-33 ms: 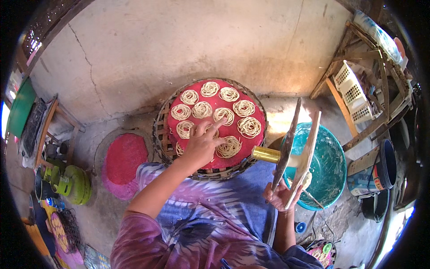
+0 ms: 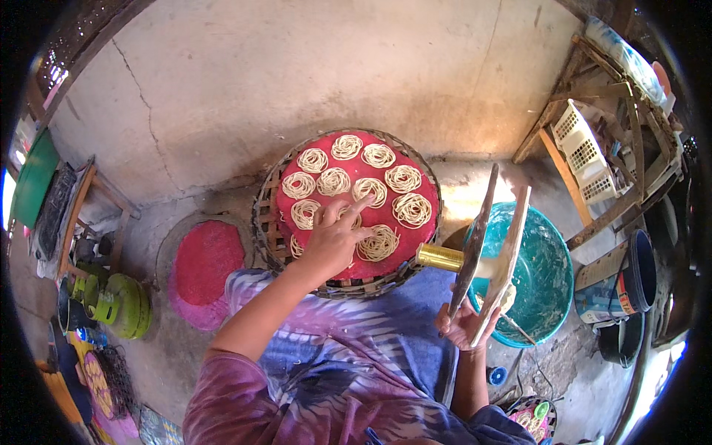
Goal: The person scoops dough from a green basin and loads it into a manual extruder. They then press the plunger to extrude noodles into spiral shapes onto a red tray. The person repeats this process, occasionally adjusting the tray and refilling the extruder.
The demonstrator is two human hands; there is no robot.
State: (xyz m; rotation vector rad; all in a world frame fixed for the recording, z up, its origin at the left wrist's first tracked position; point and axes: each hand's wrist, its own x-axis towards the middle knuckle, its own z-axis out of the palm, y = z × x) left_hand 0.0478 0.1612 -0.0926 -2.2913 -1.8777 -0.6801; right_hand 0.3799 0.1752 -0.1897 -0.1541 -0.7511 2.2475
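Note:
A round woven tray lined with red material holds several coiled nests of pale noodles. My left hand rests over a nest near the middle, fingers apart and touching it or just above; part of that nest is hidden. My right hand grips a wooden hand press with two long bars and a brass cylinder pointing left toward the tray's right edge. Below the press, a teal basin with whitish residue holds a pale lump, partly hidden.
A pale cracked wall stands behind. At left are red mats, a green gas cylinder and a wooden stand. At right are a wooden rack with a white basket, buckets and a smaller tray.
The press has shifted very slightly, with its bar tips a little lower. My left hand shows no clear movement.

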